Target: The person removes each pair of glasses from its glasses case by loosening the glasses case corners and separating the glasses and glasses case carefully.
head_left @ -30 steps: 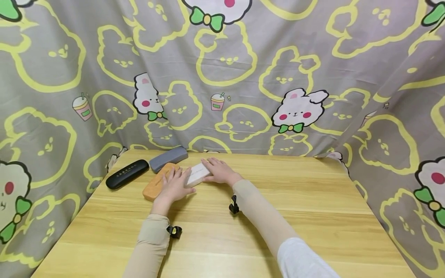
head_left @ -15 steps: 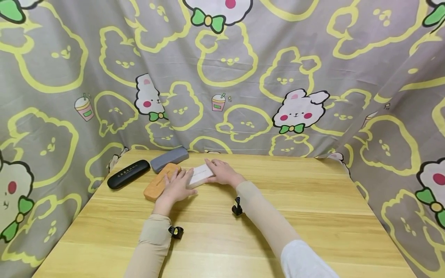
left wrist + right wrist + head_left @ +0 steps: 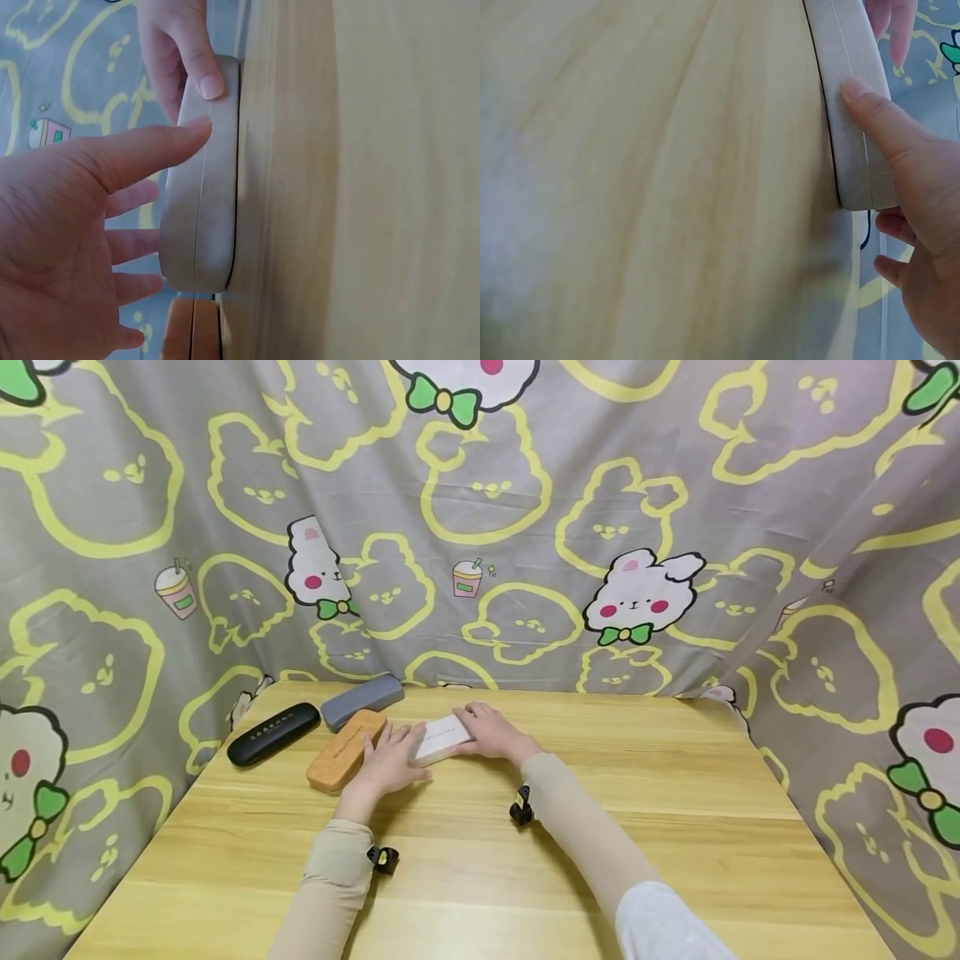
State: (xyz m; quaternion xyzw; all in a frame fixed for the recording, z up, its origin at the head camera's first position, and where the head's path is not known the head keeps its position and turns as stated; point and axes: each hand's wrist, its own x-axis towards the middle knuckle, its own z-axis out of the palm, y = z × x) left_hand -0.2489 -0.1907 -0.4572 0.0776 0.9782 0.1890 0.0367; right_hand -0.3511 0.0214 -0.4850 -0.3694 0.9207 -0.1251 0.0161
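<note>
A white glasses case (image 3: 442, 739) lies flat on the table at a slant, and its seam shows along the side in the left wrist view. My right hand (image 3: 491, 733) grips its right end, thumb on the near side and fingers at the back. At the left end is my left hand (image 3: 388, 764), fingers spread and fairly straight beside the case; its thumb (image 3: 169, 146) lies in front of the near side. Whether that thumb presses on it I cannot tell. Just left of the left hand lies an orange glasses case (image 3: 345, 753), partly behind its fingers.
A black glasses case (image 3: 273, 735) lies at the far left of the wooden table (image 3: 600, 793). Behind the orange case sits a blue-grey glasses case (image 3: 362, 702), close to the back edge. A patterned curtain (image 3: 517, 552) hangs around the table's back and sides.
The white glasses case has slid a little to the right, away from the orange one. Both hands have moved right with it; the other cases lie as before.
</note>
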